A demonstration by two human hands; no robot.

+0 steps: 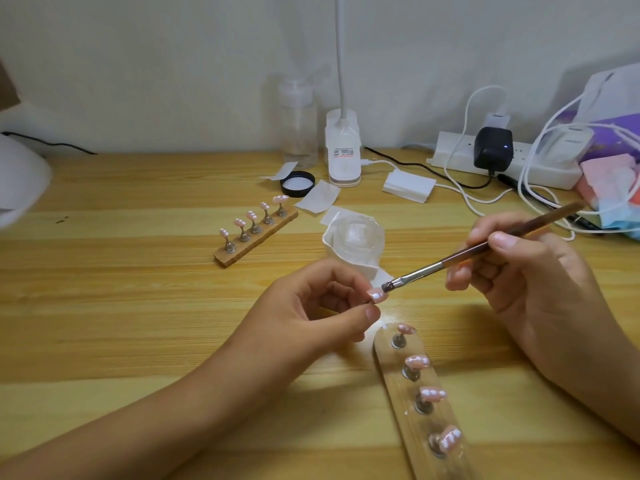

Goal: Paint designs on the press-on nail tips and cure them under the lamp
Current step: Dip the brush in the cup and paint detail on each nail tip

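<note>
Nearest us, our wooden display stand carries four pink tips. Just beyond it our left hand, fingers curled, pinches one nail tip. Our right hand grips the brush, bristles meeting that tip.

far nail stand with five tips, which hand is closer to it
Left. The left hand, pinching a nail tip, is just nearer the camera than the far stand; the right hand, holding the brush, is well off to its right.
</note>
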